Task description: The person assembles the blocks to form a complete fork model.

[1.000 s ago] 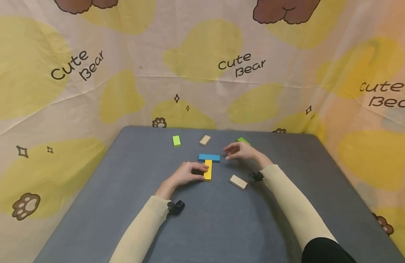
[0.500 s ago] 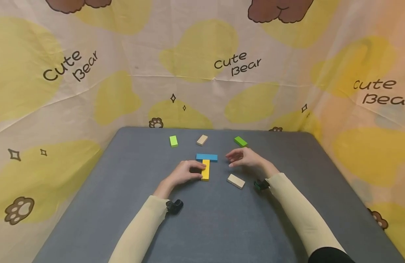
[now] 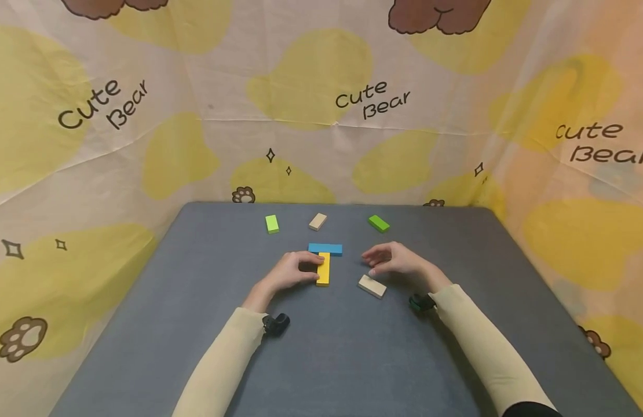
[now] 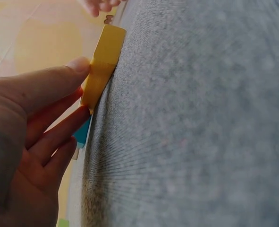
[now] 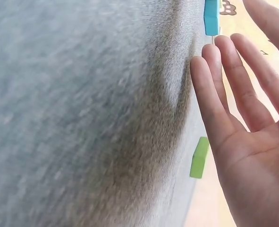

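My left hand holds a yellow block by its left side, thumb nearer me and fingertips farther along. In the left wrist view the thumb and fingertips meet the yellow block. A blue block lies crosswise at its far end, so the two form a T. My right hand hovers with nothing in it, fingers slightly bent. Its thumb tip is just above a beige block lying slantwise on the table. The right wrist view shows the fingers spread loosely, with the blue block beyond them.
Along the back of the grey table lie a light green block, a second beige block and a darker green block. A printed cloth hangs behind and at both sides.
My right hand has drawn back towards me, from beside the blue block to over the near beige block, uncovering the darker green block. The left hand stays at the yellow block. The view has shifted slightly.
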`<state>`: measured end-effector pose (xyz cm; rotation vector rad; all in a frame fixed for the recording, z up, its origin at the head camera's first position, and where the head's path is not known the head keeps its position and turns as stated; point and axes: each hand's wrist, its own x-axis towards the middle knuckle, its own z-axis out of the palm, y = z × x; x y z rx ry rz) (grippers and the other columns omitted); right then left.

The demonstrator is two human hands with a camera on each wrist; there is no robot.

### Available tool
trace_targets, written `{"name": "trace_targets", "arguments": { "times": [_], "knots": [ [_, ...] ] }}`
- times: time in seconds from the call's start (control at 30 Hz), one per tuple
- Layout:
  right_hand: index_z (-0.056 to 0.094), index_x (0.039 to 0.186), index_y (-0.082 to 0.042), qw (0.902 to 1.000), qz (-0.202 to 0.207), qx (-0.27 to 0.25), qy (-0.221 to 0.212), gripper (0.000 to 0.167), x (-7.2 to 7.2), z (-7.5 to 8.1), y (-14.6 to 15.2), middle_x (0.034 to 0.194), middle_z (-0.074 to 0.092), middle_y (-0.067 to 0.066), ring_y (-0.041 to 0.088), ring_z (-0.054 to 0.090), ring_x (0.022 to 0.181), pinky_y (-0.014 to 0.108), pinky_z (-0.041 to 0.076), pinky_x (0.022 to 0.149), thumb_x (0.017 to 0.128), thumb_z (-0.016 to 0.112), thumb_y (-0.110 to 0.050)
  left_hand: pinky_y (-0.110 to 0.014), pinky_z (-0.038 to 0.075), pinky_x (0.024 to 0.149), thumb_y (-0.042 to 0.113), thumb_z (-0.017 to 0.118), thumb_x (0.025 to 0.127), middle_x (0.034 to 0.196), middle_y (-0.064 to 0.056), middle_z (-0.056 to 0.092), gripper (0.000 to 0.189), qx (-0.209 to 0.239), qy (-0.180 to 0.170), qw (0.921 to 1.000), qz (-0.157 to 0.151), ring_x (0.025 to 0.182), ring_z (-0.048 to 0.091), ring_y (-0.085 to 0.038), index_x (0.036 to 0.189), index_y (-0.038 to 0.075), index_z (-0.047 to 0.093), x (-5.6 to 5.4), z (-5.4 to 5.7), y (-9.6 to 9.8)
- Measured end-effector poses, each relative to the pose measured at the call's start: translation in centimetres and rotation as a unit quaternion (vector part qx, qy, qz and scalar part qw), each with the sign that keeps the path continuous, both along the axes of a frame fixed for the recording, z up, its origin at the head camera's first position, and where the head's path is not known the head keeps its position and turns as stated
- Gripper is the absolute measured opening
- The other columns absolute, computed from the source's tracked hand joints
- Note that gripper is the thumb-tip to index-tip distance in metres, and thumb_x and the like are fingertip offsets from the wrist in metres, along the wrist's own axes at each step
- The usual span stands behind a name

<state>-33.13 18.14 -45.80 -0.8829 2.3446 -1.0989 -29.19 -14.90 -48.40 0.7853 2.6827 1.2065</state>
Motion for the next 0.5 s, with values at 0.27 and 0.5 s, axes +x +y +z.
{"name": "trace_targets", "arguments": {
  "times": [0.27, 0.5],
  "knots": [
    [0.059, 0.125, -0.005, 0.9991, 0.014, -0.026, -0.030, 0.054, 0.9, 0.1, 1.1, 0.124, 0.063, 0.013, 0.026, 0.062, 0.110, 0.031, 0.051, 0.092, 0.077, 0.079, -0.021, -0.040, 0.039, 0.107, 0.021, 0.076, 0.080, 0.126, 0.005, 0.063, 0.038, -0.003, -0.002, 1.0000, 0.001, 0.124, 0.054, -0.017, 0.117, 0.016, 0.069, -0.3, -0.2, 0.0],
    [0.056, 0.128, -0.002, 0.9978, 0.030, -0.040, -0.044, 0.055, 2.0, 0.3, 1.7, 0.127, 0.061, 0.017, 0.029, 0.060, 0.113, 0.035, 0.050, 0.093, 0.079, 0.077, -0.017, -0.041, 0.038, 0.107, 0.023, 0.076, 0.080, 0.129, 0.006, 0.061, 0.038, -0.003, -0.010, 0.9999, -0.002, 0.127, 0.051, -0.017, 0.117, 0.017, 0.069, -0.2, -0.2, -0.2]
  ]
}}
